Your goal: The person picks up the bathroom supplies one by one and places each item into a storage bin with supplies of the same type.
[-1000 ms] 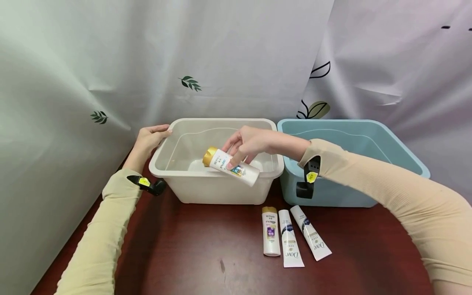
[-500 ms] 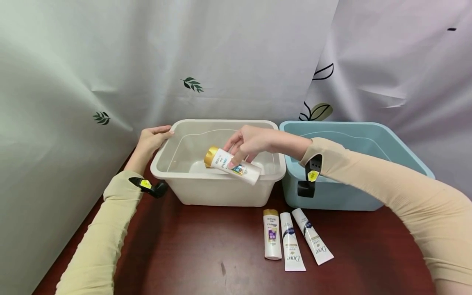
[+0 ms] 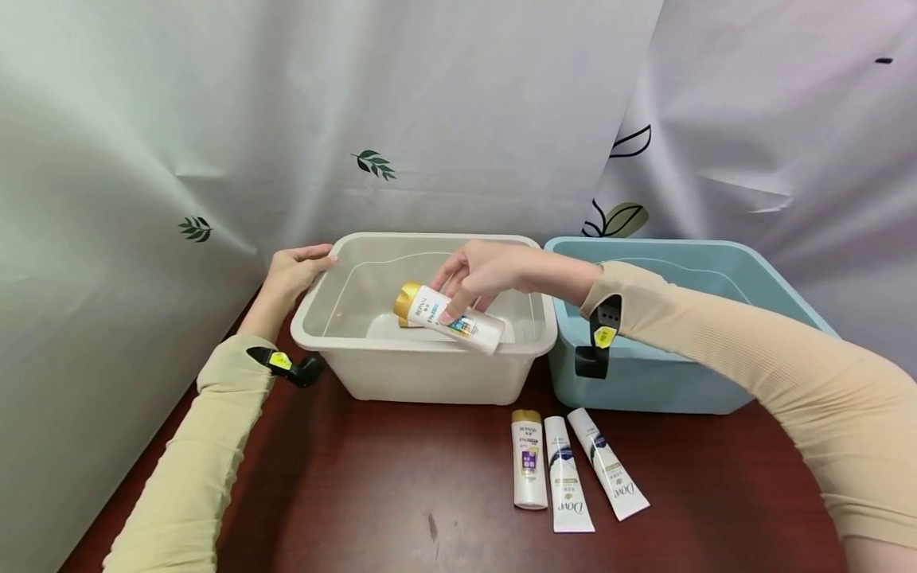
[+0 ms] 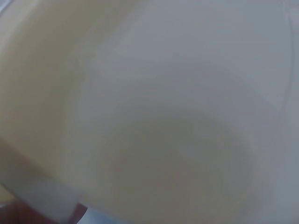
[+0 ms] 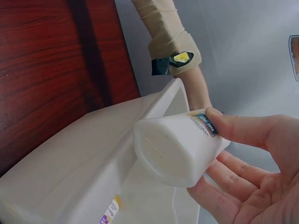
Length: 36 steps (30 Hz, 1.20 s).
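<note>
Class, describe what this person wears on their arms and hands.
The left sleeve and right sleeve are long, beige and close-fitting. Each black wrist strap carries a black camera and a yellow label. The left hand and right hand are bare.

A small, screened-off recording set, laid out on a table [image 3: 358, 493], is being suggested. Its dark red, wood-grained top is being bounded at the back and left by pale, creased sheeting [image 3: 466, 103] printed with leaf sprigs [image 3: 373, 164]. Black wrist cameras [image 3: 592, 363] are being worn on both arms [image 3: 716, 342]. The wider room is being hidden by the sheeting, so home, office or lab is being left undecided.
</note>
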Available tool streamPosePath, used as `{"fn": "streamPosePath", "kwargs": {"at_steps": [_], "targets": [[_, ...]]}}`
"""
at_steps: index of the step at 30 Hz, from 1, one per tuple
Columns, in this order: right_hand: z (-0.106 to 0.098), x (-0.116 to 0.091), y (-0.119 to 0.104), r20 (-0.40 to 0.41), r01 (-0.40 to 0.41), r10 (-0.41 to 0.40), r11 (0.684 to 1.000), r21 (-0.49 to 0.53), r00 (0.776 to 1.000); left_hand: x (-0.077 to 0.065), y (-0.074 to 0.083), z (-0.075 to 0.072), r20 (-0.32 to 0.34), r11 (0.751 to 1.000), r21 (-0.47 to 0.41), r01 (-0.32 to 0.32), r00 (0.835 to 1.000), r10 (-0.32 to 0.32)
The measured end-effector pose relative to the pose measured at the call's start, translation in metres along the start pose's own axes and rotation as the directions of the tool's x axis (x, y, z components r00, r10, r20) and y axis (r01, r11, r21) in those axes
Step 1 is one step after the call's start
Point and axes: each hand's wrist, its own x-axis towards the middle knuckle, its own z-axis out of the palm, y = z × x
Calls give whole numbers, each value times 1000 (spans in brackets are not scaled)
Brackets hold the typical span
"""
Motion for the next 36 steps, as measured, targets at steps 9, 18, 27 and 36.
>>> {"fn": "streamPosePath", "kwargs": {"at_steps": [9,18,27,36], "targets": [[0,6,-2,9,5,-4,999,-48,1000,-1,-5,-2,4,999,-5,-48,999,48],[-1,11,-5,7,-14,15,998,-55,1000,-1,-7,0,-4,998,17,-56,998,56],[-1,19,-4,-11,-33,32,998,-57,999,-1,-5,-1,-5,999,20,-38,999,38],[-6,26,-3,-39,-34,32,998,-47,999,1,-3,-1,-23,999,23,-38,999,39]]}}
